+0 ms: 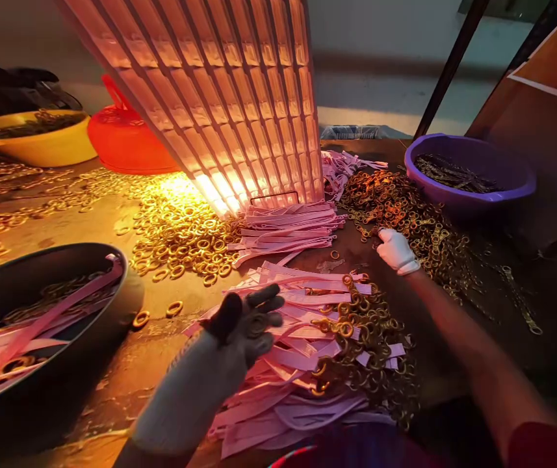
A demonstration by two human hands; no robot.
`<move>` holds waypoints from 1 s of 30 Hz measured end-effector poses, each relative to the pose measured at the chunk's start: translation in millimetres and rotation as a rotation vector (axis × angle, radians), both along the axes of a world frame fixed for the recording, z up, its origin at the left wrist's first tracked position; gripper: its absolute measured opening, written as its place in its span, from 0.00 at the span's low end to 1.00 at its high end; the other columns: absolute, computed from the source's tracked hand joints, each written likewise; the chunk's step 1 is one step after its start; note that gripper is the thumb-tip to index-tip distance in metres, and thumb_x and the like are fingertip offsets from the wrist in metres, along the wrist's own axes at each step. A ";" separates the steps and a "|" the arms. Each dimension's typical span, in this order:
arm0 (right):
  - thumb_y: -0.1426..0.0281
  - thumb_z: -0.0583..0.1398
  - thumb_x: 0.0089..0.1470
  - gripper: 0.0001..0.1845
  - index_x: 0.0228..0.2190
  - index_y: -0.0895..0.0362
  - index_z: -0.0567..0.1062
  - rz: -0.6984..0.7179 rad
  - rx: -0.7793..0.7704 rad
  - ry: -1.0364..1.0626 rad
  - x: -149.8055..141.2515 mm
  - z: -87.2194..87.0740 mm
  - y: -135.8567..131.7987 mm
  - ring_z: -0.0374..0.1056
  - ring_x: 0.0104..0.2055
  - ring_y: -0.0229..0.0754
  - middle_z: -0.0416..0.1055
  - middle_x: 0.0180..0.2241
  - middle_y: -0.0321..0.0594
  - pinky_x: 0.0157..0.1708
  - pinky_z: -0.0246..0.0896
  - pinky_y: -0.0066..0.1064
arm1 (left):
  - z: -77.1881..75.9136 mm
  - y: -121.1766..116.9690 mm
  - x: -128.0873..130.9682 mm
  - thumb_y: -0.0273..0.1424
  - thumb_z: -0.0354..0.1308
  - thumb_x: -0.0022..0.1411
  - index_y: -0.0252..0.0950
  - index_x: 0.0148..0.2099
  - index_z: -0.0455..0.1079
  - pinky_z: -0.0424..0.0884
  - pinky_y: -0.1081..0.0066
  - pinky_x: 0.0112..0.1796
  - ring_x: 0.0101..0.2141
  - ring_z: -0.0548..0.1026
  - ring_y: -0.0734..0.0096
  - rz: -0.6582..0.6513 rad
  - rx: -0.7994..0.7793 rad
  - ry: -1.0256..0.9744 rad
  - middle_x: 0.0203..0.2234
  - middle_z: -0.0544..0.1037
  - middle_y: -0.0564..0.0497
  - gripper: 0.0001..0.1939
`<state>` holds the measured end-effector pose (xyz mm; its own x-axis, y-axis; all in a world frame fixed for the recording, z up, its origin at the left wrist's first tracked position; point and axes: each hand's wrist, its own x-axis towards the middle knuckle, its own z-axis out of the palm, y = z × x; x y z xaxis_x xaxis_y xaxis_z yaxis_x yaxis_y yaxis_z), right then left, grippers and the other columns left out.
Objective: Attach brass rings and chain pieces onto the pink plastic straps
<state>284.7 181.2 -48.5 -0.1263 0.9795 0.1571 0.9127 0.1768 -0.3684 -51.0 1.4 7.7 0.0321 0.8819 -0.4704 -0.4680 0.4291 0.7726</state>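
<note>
My left hand (232, 348), in a pale glove with dark fingertips, hovers over a pile of pink straps (302, 325). Its thumb and fingers are apart; a faint round shape shows on the fingers, too dim to name. Many straps have brass rings and clasps (366, 338) at their right ends. My right hand (398, 251), in a white glove, reaches to the left edge of a heap of brass clasps (405, 214). Its fingers are curled together, and what they hold is hidden. A bundle of pink straps (290, 224) lies beyond both hands.
Loose brass rings (190, 227) are heaped under a glowing ribbed plastic panel (239, 97). A dark tub (132, 286) with straps stands at left. Behind are a yellow basin (58, 146) and a red container (127, 146). A purple basin (517, 185) holds metal pieces at right.
</note>
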 end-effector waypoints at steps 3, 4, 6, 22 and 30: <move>0.69 0.64 0.62 0.13 0.46 0.62 0.77 -0.060 -0.097 -0.178 -10.8 -18.1 46.4 0.70 0.54 0.49 0.75 0.50 0.49 0.56 0.65 0.45 | -0.2 4.7 8.5 0.44 0.68 0.58 0.34 0.50 0.80 0.81 0.62 0.43 0.50 0.79 0.51 -0.039 -0.027 -0.201 0.56 0.78 0.37 0.23; 0.66 0.64 0.62 0.15 0.47 0.62 0.76 -0.079 -0.122 -0.220 -16.5 -22.4 56.9 0.70 0.55 0.50 0.74 0.51 0.49 0.57 0.66 0.48 | -0.8 5.3 10.7 0.41 0.70 0.55 0.34 0.50 0.80 0.80 0.60 0.46 0.52 0.78 0.48 -0.043 -0.017 -0.210 0.57 0.77 0.37 0.23; 0.62 0.64 0.63 0.18 0.49 0.62 0.75 -0.110 -0.166 -0.281 -27.8 -29.2 72.1 0.70 0.54 0.50 0.72 0.53 0.49 0.55 0.68 0.49 | -3.8 5.7 14.8 0.31 0.73 0.51 0.32 0.50 0.80 0.80 0.61 0.47 0.51 0.79 0.48 -0.045 -0.005 -0.184 0.55 0.78 0.37 0.23; 0.72 0.53 0.62 0.17 0.51 0.57 0.72 0.669 0.279 0.006 -68.1 63.4 -96.6 0.68 0.37 0.44 0.74 0.38 0.44 0.40 0.62 0.36 | 0.1 -4.8 37.1 0.42 0.63 0.63 0.35 0.31 0.68 0.56 0.83 0.15 0.15 0.64 0.82 -0.226 0.125 0.156 0.18 0.73 0.53 0.16; 0.78 0.52 0.62 0.14 0.27 0.56 0.72 0.743 0.757 -0.324 -99.2 72.6 -156.7 0.55 0.30 0.44 0.66 0.26 0.43 0.32 0.50 0.38 | -5.2 -17.7 55.6 0.40 0.69 0.53 0.36 0.33 0.69 0.60 0.80 0.19 0.17 0.61 0.81 -0.194 0.107 -0.001 0.19 0.66 0.57 0.15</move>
